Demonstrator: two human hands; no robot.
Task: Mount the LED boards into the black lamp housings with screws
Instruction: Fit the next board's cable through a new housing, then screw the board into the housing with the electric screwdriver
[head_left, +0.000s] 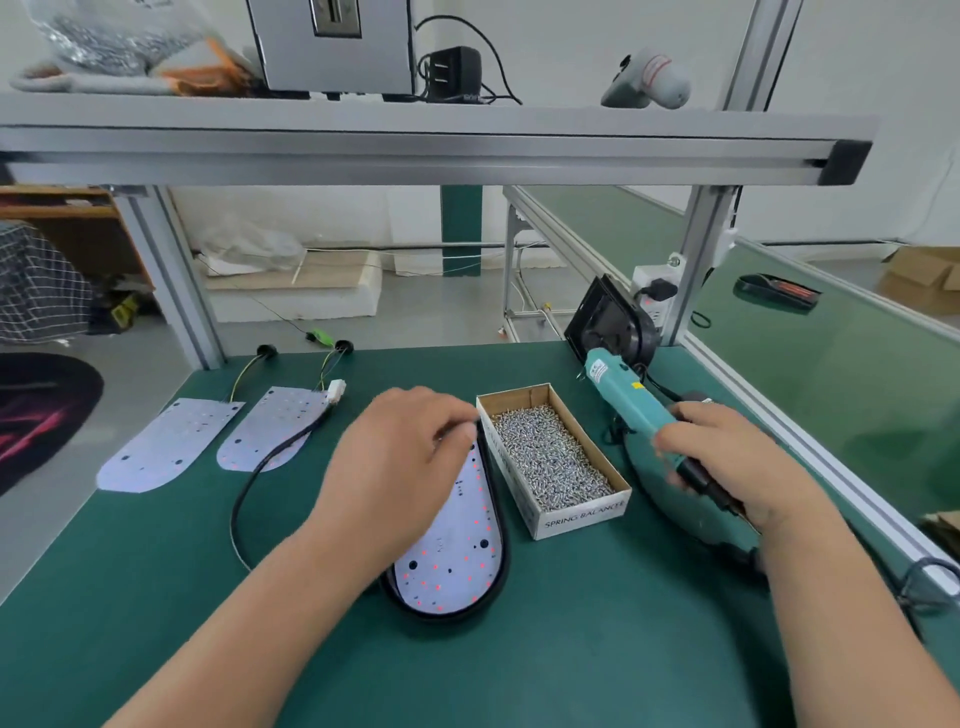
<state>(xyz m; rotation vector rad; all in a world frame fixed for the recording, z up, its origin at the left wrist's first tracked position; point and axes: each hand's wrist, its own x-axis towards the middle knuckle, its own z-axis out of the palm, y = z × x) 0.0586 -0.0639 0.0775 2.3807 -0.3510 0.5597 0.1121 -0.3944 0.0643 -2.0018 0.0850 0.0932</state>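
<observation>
Likely trouble: board (457, 551) sliding off its holes inside housing (500, 587) on any slackening of the left hand (400, 467); a screw dropped, or driven crooked by a tilted screwdriver (623, 402); box (582, 513), just beside the housing at 3 o'clock, knocked by the right hand (727, 462) on its way across. Left hand at centre, palm down over the far half of the board, fingers curled at the housing's 12 o'clock end and blurred; no telling whether pinching a screw or only pressing. Right hand at 3 o'clock, wrapped firmly round the teal screwdriver, tool slanted toward 11 o'clock, well apart from the board, bit not made out. Board seated in the black oval housing, white face dotted red, near end at 6 o'clock. Box open, heaped with screws (550, 457), between the two hands. Two spare boards (166, 441) flat on the green table (571, 649) at 9 to 10 o'clock, black cable (260, 467) looping from one toward the housing. Second housing (608, 322) propped at 1 o'clock, behind the screwdriver.
</observation>
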